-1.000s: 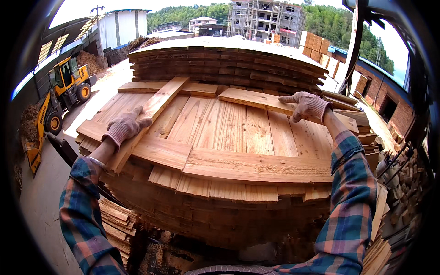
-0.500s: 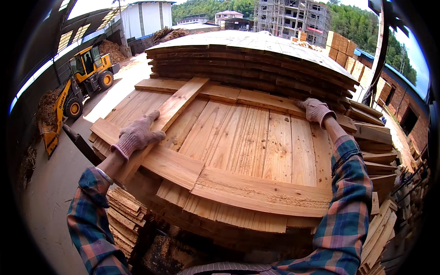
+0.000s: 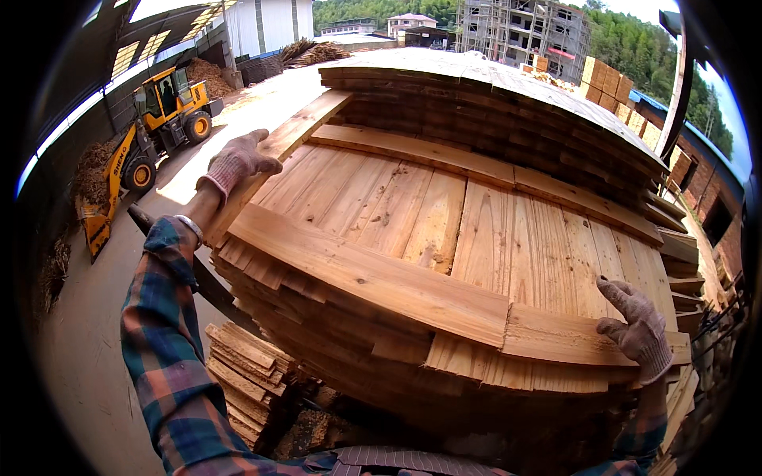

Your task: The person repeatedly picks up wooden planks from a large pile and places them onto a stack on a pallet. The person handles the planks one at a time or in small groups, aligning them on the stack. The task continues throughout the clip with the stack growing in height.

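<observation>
At the left end of the wood stack, my left hand (image 3: 238, 165), in a knit glove, grips a long board (image 3: 295, 131) that slants away from me. The fingers' undersides are hidden. My gloved right hand (image 3: 637, 329) rests over the right part of the near crosswise board (image 3: 556, 333), fingers and thumb apart. Another near crosswise board (image 3: 373, 278) butts against it end to end. Under these lies a layer of planks (image 3: 421, 214) side by side, with sawdust specks. A far crosswise strip (image 3: 421, 151) runs along the planks' back edge.
Behind stands a taller stack of planks (image 3: 492, 111). Cut wood pieces (image 3: 242, 373) are piled low at the near left. A yellow wheel loader (image 3: 163, 111) stands on the concrete yard (image 3: 95, 317) at left. A brick building (image 3: 714, 198) is at right.
My left hand has shifted the slanting board leftward to the stack's end. My right hand has come from the far strip to the near crosswise board. The view has shifted somewhat.
</observation>
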`<state>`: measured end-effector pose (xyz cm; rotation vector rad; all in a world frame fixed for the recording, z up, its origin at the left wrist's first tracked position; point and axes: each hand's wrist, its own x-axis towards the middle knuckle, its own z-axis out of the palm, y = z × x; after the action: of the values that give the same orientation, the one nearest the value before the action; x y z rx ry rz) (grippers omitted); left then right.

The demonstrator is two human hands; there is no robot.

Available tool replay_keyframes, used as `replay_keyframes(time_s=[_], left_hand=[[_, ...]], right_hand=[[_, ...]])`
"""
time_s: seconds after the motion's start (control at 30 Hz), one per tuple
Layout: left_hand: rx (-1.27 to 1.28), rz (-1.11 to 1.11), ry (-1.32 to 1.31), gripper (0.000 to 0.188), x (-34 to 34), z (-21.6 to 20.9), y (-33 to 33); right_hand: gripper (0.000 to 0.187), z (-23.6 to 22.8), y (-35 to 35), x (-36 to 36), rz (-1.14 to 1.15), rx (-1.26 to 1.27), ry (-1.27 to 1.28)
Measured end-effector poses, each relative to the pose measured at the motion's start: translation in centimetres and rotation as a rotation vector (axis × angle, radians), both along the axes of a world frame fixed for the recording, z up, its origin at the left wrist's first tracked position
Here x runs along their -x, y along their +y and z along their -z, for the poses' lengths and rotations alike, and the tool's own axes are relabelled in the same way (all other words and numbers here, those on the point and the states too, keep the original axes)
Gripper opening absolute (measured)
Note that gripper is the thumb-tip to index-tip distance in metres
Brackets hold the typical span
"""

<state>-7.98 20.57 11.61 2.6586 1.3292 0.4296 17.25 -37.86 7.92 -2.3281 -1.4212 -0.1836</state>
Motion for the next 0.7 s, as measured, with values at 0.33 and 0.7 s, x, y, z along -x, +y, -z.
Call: replay_keyframes(time_s=[0.33,0.7], left_hand=[[0.199,0.127,-0.139,0.1,0.8,4.6,8.4],[0.292,0.171,-0.239,0.109,0.8,6.3,12.4]], right_hand=[[0.051,3.2,0.5,2.3,0.277,-0.095,0.093],[0.049,3.3,0.8,2.2,0.257,-0.057,0.035]])
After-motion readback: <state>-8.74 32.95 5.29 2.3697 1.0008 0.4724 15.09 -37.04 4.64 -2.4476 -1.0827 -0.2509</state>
